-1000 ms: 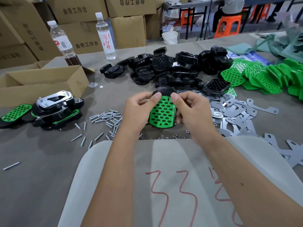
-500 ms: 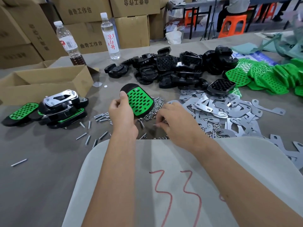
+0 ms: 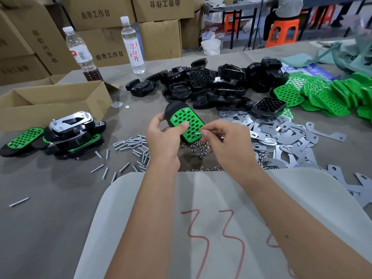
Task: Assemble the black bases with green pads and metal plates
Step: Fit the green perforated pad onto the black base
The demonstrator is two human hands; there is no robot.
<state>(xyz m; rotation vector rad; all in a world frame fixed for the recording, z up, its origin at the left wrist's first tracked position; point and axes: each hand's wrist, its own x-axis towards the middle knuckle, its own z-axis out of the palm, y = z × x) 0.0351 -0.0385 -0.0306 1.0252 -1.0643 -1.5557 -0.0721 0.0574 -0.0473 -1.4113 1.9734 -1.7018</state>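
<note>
My left hand (image 3: 163,135) grips a black base (image 3: 172,108) with a green perforated pad (image 3: 188,122) fitted on it, thumb pressed on the pad. My right hand (image 3: 225,141) pinches a small silver screw (image 3: 198,133) whose tip touches the pad's lower right edge. Loose screws (image 3: 132,146) lie on the table left of my hands, small nuts (image 3: 198,151) just below the pad. Piles of black bases (image 3: 211,85), green pads (image 3: 330,95) and metal plates (image 3: 281,137) lie behind and to the right.
Finished assemblies (image 3: 70,133) are stacked at the left beside an open cardboard box (image 3: 52,105). Two bottles (image 3: 132,45) stand at the back before stacked cartons. A white sheet (image 3: 201,218) with red marks covers the table's near edge. A person sits on an orange stool (image 3: 281,31) far behind.
My right hand left the pad, dipped to the screws and nuts, and came up pinching a screw against the pad. My left hand tilted the base and kept hold.
</note>
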